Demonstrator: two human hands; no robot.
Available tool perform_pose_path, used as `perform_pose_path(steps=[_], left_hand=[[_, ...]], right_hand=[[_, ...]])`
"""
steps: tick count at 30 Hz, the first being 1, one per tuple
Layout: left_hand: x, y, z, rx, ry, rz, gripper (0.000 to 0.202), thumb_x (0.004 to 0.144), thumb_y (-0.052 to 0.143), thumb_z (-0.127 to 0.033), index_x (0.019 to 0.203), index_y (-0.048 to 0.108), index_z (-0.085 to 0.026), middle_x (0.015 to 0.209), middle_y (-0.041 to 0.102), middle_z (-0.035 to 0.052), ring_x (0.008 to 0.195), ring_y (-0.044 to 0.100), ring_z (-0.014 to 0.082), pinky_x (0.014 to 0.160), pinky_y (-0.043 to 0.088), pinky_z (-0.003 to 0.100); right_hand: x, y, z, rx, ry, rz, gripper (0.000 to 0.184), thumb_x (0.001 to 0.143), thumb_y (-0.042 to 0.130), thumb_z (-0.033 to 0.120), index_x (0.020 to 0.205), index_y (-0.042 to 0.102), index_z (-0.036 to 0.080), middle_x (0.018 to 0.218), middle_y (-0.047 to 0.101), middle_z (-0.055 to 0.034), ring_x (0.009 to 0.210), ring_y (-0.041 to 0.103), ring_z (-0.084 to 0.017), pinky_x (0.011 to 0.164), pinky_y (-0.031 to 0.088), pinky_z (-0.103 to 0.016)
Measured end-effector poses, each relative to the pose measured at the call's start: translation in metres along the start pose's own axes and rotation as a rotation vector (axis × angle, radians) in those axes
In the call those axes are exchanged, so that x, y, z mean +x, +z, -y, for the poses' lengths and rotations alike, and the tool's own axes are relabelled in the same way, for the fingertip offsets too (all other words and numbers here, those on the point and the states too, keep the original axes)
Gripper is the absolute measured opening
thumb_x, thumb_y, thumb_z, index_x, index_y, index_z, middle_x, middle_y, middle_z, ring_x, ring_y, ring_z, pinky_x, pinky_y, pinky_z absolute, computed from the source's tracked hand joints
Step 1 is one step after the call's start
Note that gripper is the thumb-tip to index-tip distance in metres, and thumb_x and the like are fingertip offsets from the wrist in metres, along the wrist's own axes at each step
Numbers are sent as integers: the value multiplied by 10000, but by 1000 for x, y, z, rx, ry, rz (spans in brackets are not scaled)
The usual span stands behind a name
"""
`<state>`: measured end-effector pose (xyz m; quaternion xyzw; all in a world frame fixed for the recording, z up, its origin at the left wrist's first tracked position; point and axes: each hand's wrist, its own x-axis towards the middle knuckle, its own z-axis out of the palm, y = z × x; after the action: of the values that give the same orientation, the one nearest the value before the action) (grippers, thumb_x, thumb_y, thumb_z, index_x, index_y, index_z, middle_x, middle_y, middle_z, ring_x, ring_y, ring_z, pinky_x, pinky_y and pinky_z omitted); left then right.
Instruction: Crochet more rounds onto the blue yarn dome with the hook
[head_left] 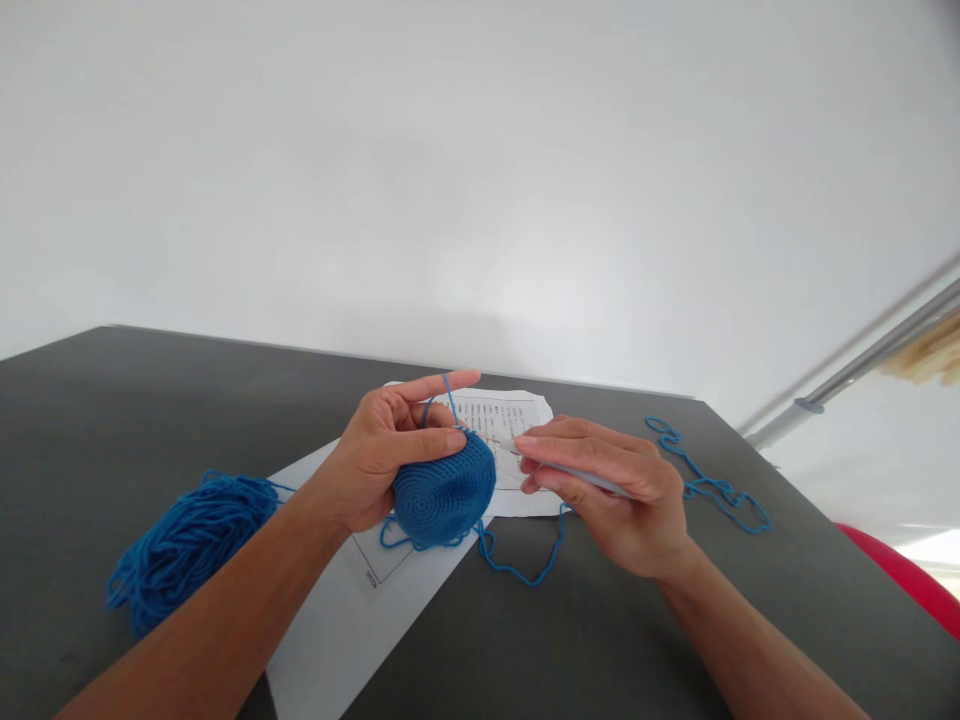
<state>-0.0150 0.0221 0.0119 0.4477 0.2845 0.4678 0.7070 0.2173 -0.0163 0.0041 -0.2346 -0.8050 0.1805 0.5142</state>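
Observation:
A round blue crochet piece [444, 492] is pinched at its top edge between the thumb and fingers of my left hand [386, 445]. The index finger of that hand points out to the right, with a strand of blue yarn [451, 398] looped over it and running down to the edge of the piece. My right hand [611, 480] is closed around a light-coloured crochet hook [592, 480], its tip pointing left toward the piece. A small gap seems to lie between the hook and the stitches, though the thin tip is hard to make out.
A blue yarn skein [199, 545] lies at the left, partly behind my forearm. Printed sheets of paper [352, 655] lie under my hands. Loose yarn [712, 487] trails across the dark table [600, 660] at right. A white wall [450, 200] rises behind, and something red [900, 570] is at the right edge.

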Motion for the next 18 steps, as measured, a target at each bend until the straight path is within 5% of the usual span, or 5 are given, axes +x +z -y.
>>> perform_pose_path(steps=[18], left_hand=[[2,-10,-7,95,-163,119,506,677,897,-105,1169,794,-167,656,694,-2,537,576,82,516,445,179]], right_hand=[[9,-17,5,21,-28,108,352,933,673,77,1243,748,225,877,770,-78,778,708,-199,644,592,-343]])
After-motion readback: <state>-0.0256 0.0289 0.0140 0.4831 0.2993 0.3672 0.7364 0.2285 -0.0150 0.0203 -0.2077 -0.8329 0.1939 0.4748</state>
